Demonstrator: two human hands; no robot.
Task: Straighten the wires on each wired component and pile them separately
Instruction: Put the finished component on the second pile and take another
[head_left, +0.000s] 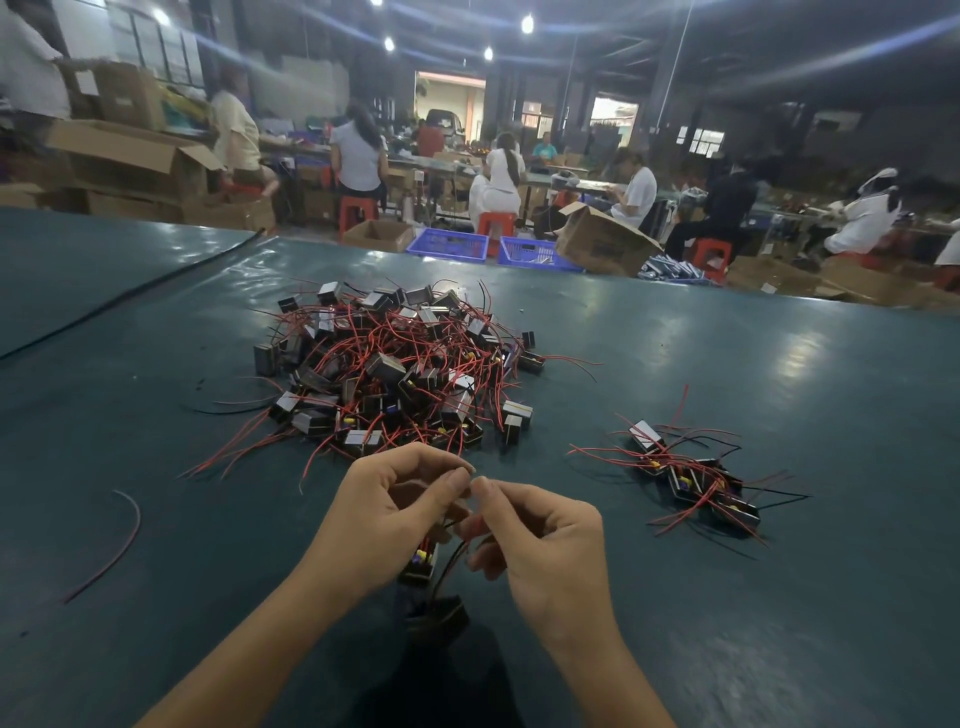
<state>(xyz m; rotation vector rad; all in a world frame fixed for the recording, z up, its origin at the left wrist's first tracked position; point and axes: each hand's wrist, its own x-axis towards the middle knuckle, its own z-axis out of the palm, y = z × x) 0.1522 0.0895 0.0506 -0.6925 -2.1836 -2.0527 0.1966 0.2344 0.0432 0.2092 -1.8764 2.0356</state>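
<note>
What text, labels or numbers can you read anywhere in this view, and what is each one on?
No text can be read.
Cardboard box behind the table: dark print, too blurred.
White label on the far-left carton: too blurred.
Large pile, small pile, held component: no markings legible.

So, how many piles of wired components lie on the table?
2. The large tangled pile lies at centre; the small pile lies to its right, nearer the camera. None seems hidden.
</note>
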